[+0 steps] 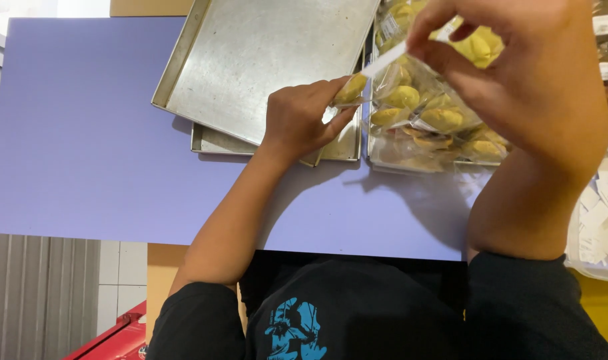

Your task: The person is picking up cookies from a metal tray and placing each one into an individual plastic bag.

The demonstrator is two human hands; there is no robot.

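My left hand [302, 119] grips a small clear bag holding a yellow pastry [352, 88], at the near edge of the stacked metal trays. My right hand [517, 73] is raised close to the camera and pinches a thin white paper strip [384, 61] that reaches down to the bag's top. Behind it, a metal tray [384, 160] is piled with several more clear bags of yellow pastries [437, 117].
An empty metal baking tray [264, 60] lies tilted on top of another tray [217, 141] on the purple table [77, 133]. A clear container of white paper slips [600, 220] sits at the right edge. A red object [114, 337] is on the floor at lower left.
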